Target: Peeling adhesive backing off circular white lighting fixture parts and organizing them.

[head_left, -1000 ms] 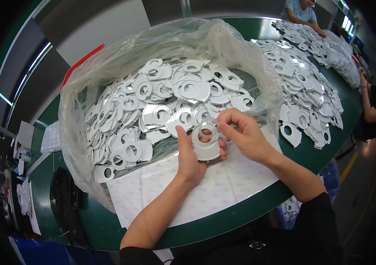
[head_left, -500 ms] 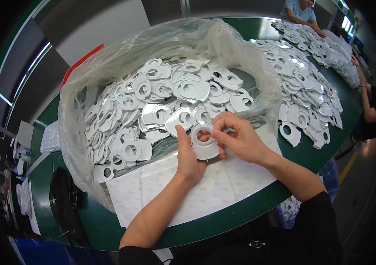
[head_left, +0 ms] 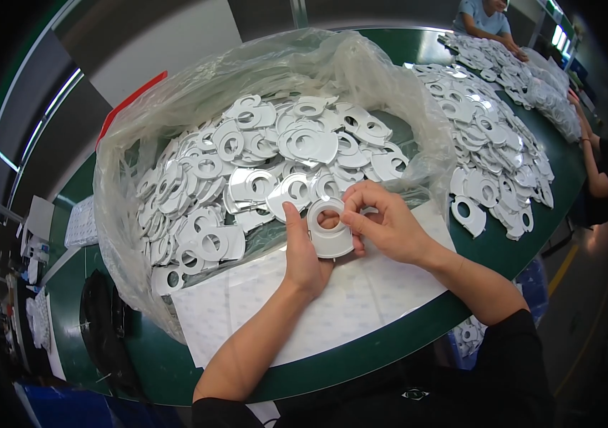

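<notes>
the left hand [head_left: 307, 262] is clasping a white part [head_left: 332, 247] between thumb and fingers, by the near edge of the bag [head_left: 120, 214]. the right hand [head_left: 386, 222] is touching the part's rim, thumb and forefinger close together; i cannot tell whether they are pinching it. similar pieces [head_left: 311, 146] are lying inside the bag, a sheet [head_left: 336, 314] in front of the bag, a heap [head_left: 507, 153] right of it.

The middle was brightly and evenly lit, and glints were thrown back by the white ring-shaped plastic parts [head_left: 325, 150]. Lights [head_left: 562, 38] at the upper right were overexposed; the rim was bowed by fisheye distortion and swallowed in black.
</notes>
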### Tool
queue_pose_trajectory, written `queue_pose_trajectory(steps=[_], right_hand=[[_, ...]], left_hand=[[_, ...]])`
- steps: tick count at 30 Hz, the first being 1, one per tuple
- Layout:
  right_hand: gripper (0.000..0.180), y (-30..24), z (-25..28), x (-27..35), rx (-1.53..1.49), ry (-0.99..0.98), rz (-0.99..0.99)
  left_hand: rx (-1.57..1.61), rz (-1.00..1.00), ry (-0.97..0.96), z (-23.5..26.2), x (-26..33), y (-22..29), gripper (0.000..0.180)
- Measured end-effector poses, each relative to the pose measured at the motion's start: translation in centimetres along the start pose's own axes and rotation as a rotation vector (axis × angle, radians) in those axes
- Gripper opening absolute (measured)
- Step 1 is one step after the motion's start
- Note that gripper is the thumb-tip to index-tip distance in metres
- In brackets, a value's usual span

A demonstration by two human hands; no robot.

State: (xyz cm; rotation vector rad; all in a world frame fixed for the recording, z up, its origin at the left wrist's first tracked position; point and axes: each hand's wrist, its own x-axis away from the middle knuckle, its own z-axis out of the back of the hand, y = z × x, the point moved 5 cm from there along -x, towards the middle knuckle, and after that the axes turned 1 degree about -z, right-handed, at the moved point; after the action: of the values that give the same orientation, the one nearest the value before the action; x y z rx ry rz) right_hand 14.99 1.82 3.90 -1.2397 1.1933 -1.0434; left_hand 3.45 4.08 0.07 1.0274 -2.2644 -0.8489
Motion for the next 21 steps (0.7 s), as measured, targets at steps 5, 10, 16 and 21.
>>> queue_pose_trajectory(steps=[5,10,16,21], right_hand=[[0.008,-0.01,0.06,0.06,0.020,-0.022,-0.030],[0.006,-0.14,-0.05,0.11,0.051,-0.003,-0.002],[0.009,-0.30,-0.15,0.18,0.130,0.044,0.105],[0.007,-0.32,-0.02,0.14,0.148,0.035,0.092]], left_hand=[[-0.008,-0.014,-0.013,0.02,-0.05,0.02,0.085],[0.016,0.001,0.011,0.10,0.01,0.01,0.084],[0.056,0.005,-0.003,-0.16,0.17,0.04,0.065],[-0.036,0.005,0.019,0.01,0.22,0.14,0.028]])
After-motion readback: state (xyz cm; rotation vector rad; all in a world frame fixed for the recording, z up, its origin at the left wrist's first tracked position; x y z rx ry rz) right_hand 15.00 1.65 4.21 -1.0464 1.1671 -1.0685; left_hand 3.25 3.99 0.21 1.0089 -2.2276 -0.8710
